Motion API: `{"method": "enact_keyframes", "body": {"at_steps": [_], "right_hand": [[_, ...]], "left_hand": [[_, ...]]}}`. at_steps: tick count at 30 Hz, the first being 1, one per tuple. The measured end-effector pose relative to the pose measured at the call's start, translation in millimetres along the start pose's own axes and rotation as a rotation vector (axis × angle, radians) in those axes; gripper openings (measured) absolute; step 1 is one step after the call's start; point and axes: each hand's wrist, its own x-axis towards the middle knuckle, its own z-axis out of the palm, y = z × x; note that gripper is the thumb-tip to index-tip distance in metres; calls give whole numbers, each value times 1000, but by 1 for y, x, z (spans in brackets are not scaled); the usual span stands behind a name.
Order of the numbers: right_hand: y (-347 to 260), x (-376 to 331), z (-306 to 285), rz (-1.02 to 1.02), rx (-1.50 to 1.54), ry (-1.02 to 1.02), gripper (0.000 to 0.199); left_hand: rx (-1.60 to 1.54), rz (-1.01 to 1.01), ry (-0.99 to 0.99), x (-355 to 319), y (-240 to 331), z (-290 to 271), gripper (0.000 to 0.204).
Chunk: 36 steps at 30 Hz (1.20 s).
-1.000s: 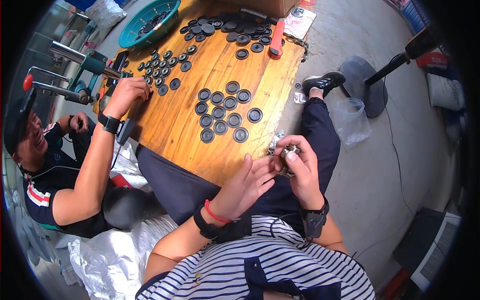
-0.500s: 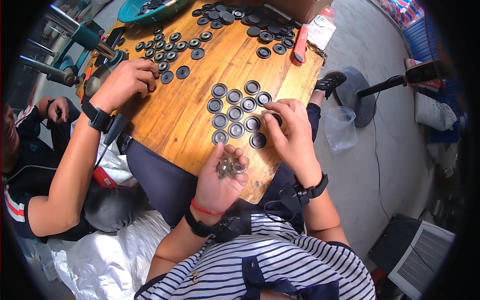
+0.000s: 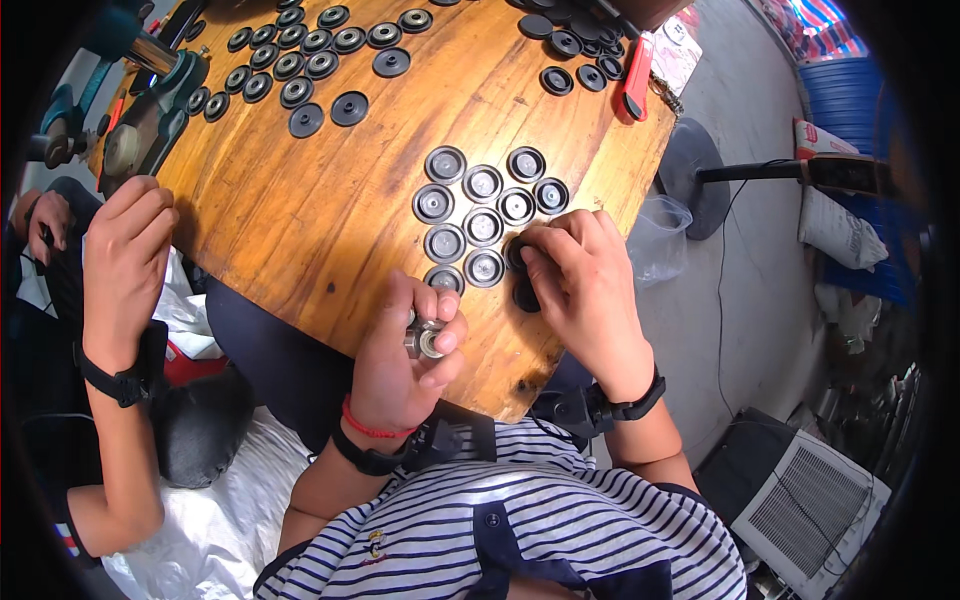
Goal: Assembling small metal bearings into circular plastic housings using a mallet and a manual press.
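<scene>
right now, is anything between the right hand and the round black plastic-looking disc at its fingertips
Nothing visible does: the right hand partly covers the round black plastic-looking disc. The left hand, curled around shiny metal rings, is off to the left.

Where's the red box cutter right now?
The red box cutter lies toward the upper right of the head view, near the right edge of the wooden table, just right of some black discs.

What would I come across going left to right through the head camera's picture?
Co-worker's hand → wearer's left hand, holding small metal rings → wearer's right hand, fingertips at a black disc → clear plastic bag → white sack.
</scene>
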Motion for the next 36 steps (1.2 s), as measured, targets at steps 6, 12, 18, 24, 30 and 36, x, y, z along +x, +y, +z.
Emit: {"method": "enact_keyframes", "body": {"at_steps": [6,12,18,24,30,36], "right_hand": [[-18,29,7,-47,-190,-29,20],[-10,35,13,-159,-178,-66,15],[-8,35,-19,-164,150,-6,26],[-4,43,-34,-294,388,-298,33],[127,133,-29,309,-415,307,59],[165,141,-26,439,-376,228,55]], "left_hand": [[34,-1,-118,12,11,-4,47],[231,-62,-110,15,14,-9,36],[514,-74,-101,7,21,7,31],[651,-269,-123,8,26,8,20],[623,-139,3,5,16,18,17],[660,-40,15,-5,9,9,23]]}}
